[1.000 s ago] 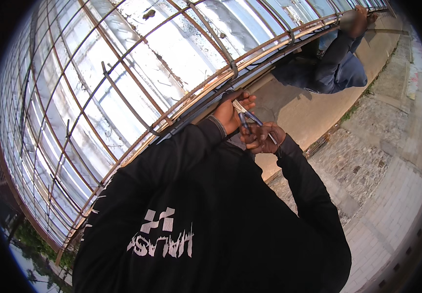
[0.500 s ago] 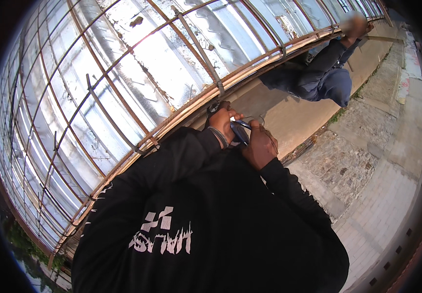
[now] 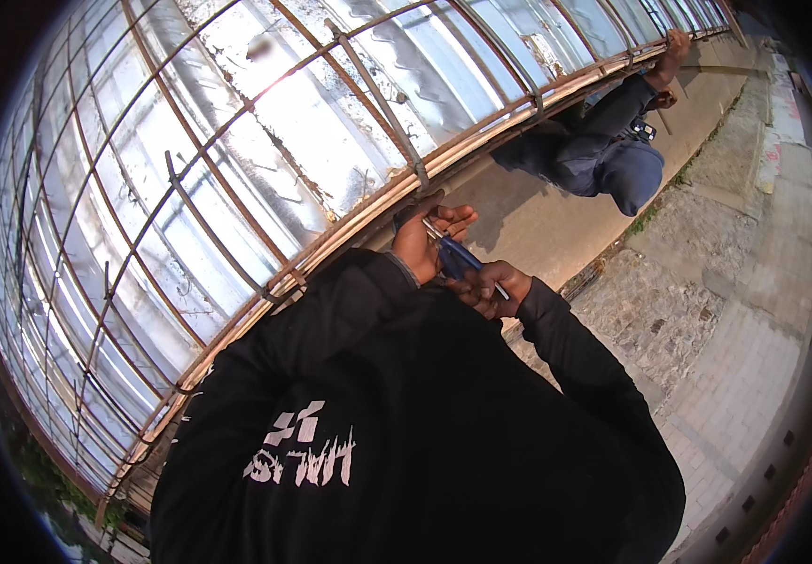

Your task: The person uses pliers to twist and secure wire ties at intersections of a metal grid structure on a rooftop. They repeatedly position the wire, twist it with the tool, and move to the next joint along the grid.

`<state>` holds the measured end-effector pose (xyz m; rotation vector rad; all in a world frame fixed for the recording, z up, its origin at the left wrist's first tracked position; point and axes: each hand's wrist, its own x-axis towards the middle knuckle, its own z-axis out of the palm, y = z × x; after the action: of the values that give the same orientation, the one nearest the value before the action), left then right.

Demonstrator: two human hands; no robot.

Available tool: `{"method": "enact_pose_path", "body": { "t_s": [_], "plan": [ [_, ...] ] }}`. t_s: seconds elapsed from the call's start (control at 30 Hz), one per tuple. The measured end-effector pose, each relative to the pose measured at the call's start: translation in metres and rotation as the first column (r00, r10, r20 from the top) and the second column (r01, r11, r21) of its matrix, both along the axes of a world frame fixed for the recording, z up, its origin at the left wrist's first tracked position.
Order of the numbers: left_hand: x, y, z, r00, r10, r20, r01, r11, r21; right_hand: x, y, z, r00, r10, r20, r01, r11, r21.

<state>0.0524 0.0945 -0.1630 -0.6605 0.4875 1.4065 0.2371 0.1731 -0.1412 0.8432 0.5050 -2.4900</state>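
A pair of blue-handled pliers (image 3: 459, 256) slants between my two hands, just beside the edge of the rebar grid. My right hand (image 3: 500, 284) is closed round the handles, and a pale handle end sticks out below its fingers. Against the palm of my left hand (image 3: 415, 249) lies the metal head of the pliers. The left fingers are stretched out to the right, apart from the handles. Whether the left thumb presses on the tool is hard to see. Behind the left hand runs the edge bar bundle (image 3: 368, 209) of the grid.
Rusty rebar (image 3: 237, 99) crosses above shiny corrugated metal sheets (image 3: 298, 122) on the left. Farther along the edge, a co-worker in dark clothes (image 3: 594, 155) has a raised hand at the bars. A tan wall (image 3: 519, 211) drops toward rough paving (image 3: 660, 320) far below.
My left fingers have opened out from around the tool. The pliers have turned, and my right hand has moved lower on them. The co-worker's arm and head have shifted slightly.
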Motion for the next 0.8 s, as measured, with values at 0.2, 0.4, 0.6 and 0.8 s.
{"method": "enact_pose_path", "body": {
  "t_s": [0.2, 0.4, 0.6, 0.8],
  "plan": [
    [0.022, 0.005, -0.013, 0.985, 0.036, -0.171, -0.058, 0.991, -0.124, -0.026, -0.001, 0.045, 0.950, 0.147, 0.275, -0.277, 0.803, 0.527],
    [0.023, 0.024, 0.005, 0.861, -0.317, -0.397, 0.055, 0.836, -0.547, -0.041, -0.040, 0.057, 0.836, 0.142, 0.530, -0.432, -0.426, 0.795],
    [0.022, 0.028, 0.016, 0.781, -0.419, -0.464, 0.198, 0.870, -0.452, -0.054, 0.073, 0.049, 0.773, 0.468, 0.429, -0.178, -0.489, 0.854],
    [0.010, 0.014, -0.001, 0.967, -0.075, -0.244, 0.064, 0.997, -0.051, -0.022, 0.040, 0.021, 0.942, 0.335, 0.016, -0.301, 0.825, 0.479]
  ]
}}
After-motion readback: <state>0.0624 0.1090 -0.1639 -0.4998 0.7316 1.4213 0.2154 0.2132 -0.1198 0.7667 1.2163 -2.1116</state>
